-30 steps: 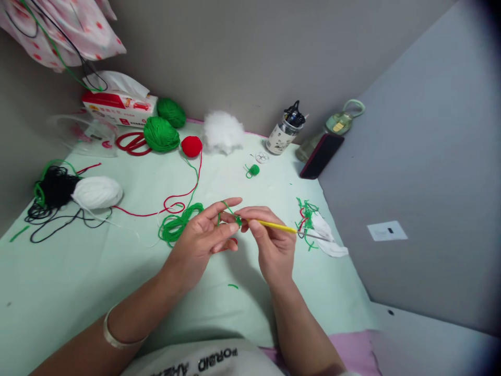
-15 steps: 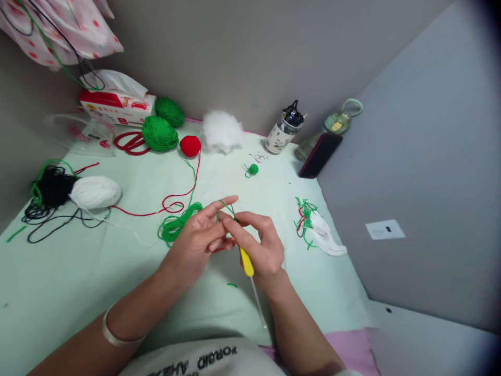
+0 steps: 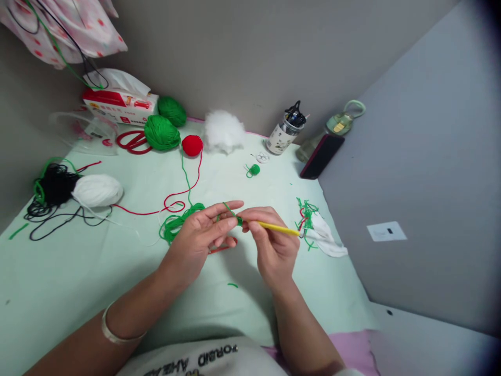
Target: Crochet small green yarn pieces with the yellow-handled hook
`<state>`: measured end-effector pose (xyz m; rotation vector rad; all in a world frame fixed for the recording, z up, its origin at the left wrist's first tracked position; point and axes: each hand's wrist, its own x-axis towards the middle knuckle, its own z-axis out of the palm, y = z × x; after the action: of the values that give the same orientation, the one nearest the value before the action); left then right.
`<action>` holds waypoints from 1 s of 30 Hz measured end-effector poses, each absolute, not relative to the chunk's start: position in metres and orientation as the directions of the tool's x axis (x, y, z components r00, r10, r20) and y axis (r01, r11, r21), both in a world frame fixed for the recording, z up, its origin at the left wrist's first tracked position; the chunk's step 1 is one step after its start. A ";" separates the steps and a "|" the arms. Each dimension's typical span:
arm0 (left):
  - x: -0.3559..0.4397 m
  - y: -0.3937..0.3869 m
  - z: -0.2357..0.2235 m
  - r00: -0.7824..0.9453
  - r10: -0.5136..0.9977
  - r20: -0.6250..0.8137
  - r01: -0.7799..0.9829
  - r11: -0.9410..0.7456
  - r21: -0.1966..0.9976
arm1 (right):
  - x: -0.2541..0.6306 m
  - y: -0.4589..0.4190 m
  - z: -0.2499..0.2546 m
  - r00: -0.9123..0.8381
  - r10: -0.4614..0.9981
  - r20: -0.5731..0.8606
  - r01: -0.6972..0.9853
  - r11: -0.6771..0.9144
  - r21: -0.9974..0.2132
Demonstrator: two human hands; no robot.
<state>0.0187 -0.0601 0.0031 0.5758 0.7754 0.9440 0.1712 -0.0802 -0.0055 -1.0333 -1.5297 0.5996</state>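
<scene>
One yellow-handled crochet hook [image 3: 278, 228] is gripped between the thumb and curled fingers of the right hand [image 3: 277, 250]. A small green crochet piece [image 3: 239, 222] is pinched at the thumb tip of the left hand [image 3: 195, 237], whose index finger is extended with a green strand [image 3: 229, 209] passed over it. Coiled green yarn [image 3: 171, 227] is laid on the tabletop [image 3: 230, 183] beside the left hand; farther back, a red yarn ball [image 3: 192, 145] and white fibre stuffing [image 3: 224, 130] are seen.
</scene>
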 end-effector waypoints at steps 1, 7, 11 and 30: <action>0.019 -0.060 0.002 0.353 0.875 -0.330 -0.505 0.475 0.721 | 0.172 -0.081 -0.008 -0.019 0.824 0.566 0.376 0.530 -0.760; 0.017 -0.055 0.000 0.426 0.817 -0.388 -0.576 0.576 0.580 | 0.178 -0.078 -0.009 0.032 0.783 0.621 0.396 0.561 -0.728; 0.016 -0.057 0.004 0.390 0.836 -0.385 -0.577 0.548 0.606 | 0.180 -0.074 -0.003 0.202 0.902 0.382 -0.028 0.395 -0.918; 0.025 -0.065 0.026 0.455 0.871 -0.183 -0.413 0.389 0.824 | 0.191 -0.077 0.021 0.048 0.945 0.323 -0.341 0.319 -0.884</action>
<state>0.0246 -0.0648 0.0257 0.7888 0.6824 0.9025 0.1905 -0.0772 0.0214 -0.7098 -1.0959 1.1176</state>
